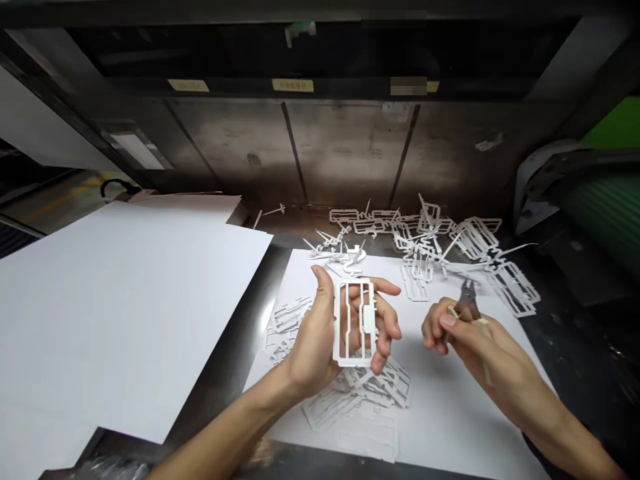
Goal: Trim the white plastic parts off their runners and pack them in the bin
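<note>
My left hand [311, 343] cradles a white plastic frame [369, 320] upright against the palm. Its fingers curl behind and beside the frame, and the thumb points up. The frame has long slots and small stubs on its right edge. To the right, my right hand [473, 337] is closed around a pair of side cutters [468, 300], jaws pointing away from me and apart from the frame. Below my left hand, several similar loose frames [360, 400] lie overlapping on a white sheet [440, 413]; more frames [293, 313] lie left of the wrist.
Frames still joined to sprues [425, 240] are heaped at the back right. Loose sprue pieces [333, 240] lie behind my left hand. Large white sheets [125, 300] cover the left side. A metal panel [345, 147] closes off the back, and dark green machinery [600, 200] stands right.
</note>
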{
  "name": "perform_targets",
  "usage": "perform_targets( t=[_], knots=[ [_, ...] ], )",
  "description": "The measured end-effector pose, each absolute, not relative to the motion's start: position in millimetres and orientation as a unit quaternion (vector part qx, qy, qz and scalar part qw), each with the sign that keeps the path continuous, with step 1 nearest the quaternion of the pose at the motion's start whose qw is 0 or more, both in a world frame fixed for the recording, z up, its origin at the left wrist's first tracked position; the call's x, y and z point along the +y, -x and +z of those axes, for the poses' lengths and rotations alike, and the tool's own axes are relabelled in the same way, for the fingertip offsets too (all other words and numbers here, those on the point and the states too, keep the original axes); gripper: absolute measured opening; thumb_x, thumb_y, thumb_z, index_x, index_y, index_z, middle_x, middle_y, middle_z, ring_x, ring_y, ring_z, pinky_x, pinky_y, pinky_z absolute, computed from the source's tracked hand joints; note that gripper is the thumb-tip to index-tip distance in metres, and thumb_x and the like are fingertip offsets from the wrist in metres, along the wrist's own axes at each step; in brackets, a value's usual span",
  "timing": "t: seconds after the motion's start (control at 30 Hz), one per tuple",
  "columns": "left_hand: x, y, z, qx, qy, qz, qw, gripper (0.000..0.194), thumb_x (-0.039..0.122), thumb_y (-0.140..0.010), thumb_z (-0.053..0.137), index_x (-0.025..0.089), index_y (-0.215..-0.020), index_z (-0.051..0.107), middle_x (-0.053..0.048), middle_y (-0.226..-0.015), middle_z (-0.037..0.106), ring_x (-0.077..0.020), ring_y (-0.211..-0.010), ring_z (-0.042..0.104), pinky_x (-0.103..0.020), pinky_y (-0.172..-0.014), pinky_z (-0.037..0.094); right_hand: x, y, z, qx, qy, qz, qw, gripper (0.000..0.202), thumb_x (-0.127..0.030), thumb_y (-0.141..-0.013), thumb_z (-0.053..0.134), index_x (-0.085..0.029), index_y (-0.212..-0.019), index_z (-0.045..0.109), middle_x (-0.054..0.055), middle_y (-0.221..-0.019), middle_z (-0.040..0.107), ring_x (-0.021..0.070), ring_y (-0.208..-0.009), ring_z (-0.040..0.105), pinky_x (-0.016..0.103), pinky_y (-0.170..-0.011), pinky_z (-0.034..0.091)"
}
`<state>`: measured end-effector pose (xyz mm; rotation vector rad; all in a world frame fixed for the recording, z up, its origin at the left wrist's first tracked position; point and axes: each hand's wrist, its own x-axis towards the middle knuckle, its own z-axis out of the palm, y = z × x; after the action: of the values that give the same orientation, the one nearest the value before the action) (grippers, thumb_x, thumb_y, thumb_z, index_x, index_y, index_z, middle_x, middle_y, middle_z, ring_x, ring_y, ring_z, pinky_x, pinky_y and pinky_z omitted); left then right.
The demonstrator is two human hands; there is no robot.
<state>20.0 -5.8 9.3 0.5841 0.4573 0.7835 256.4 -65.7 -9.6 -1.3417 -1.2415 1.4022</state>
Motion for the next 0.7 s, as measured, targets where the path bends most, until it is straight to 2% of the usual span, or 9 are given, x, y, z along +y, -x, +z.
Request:
perform_targets(
  t=[0.17, 0.33, 0.43, 0.53, 0.7],
  knots=[
    [-2, -16, 2, 0.238, -0.286, 0.38, 0.847, 0.094, 0.086, -0.106, 0.013, 0.014, -0.125, 0.07, -0.012, -0.08, 0.078, -0.0156, -0.054, 0.065, -0.02, -0.046, 0.053, -73, -272, -25, -0.513, 0.517, 0.576, 0.371, 0.029, -0.054, -0.113, 0.056, -0.028, -0.105, 0.067, 0.007, -0.103, 0.062, 0.0274, -0.094, 0.057, 0.04, -0.089, 0.052],
    [-3, -13, 0, 0.247, -0.273, 0.36, 0.857, 0.107, 0.086, -0.103, -0.003, 0.012, -0.112, 0.074, -0.016, -0.079, 0.08, -0.0183, -0.056, 0.071, -0.021, -0.046, 0.052, -79, -273, -23, -0.515, 0.495, 0.612, 0.34, 0.025, -0.053, -0.115, 0.052, -0.033, -0.11, 0.067, 0.005, -0.108, 0.057, 0.0266, -0.1, 0.054, 0.038, -0.093, 0.049],
    [-5, -12, 1, 0.295, -0.291, 0.343, 0.843, 0.107, 0.091, -0.101, 0.001, 0.012, -0.096, 0.074, -0.019, -0.08, 0.081, -0.0213, -0.066, 0.076, -0.026, -0.06, 0.059, -82, -266, -15, -0.498, 0.501, 0.619, 0.344, 0.024, -0.05, -0.116, 0.051, -0.033, -0.107, 0.066, 0.004, -0.107, 0.057, 0.0264, -0.102, 0.054, 0.038, -0.095, 0.047],
    [-7, -11, 1, 0.326, -0.316, 0.325, 0.83, 0.104, 0.095, -0.098, 0.007, 0.014, -0.09, 0.071, -0.018, -0.078, 0.081, -0.0249, -0.075, 0.079, -0.032, -0.075, 0.062, -84, -262, -16, -0.495, 0.484, 0.628, 0.356, 0.023, -0.048, -0.116, 0.051, -0.032, -0.107, 0.066, 0.004, -0.106, 0.058, 0.0259, -0.1, 0.055, 0.037, -0.093, 0.048],
    [-6, -15, 0, 0.295, -0.323, 0.321, 0.84, 0.092, 0.094, -0.1, 0.01, 0.019, -0.089, 0.062, -0.008, -0.072, 0.072, -0.0255, -0.08, 0.078, -0.035, -0.081, 0.062, -84, -262, -24, -0.498, 0.465, 0.631, 0.372, 0.028, -0.047, -0.117, 0.049, -0.03, -0.11, 0.069, 0.006, -0.108, 0.061, 0.0271, -0.103, 0.057, 0.039, -0.096, 0.049]
  ],
)
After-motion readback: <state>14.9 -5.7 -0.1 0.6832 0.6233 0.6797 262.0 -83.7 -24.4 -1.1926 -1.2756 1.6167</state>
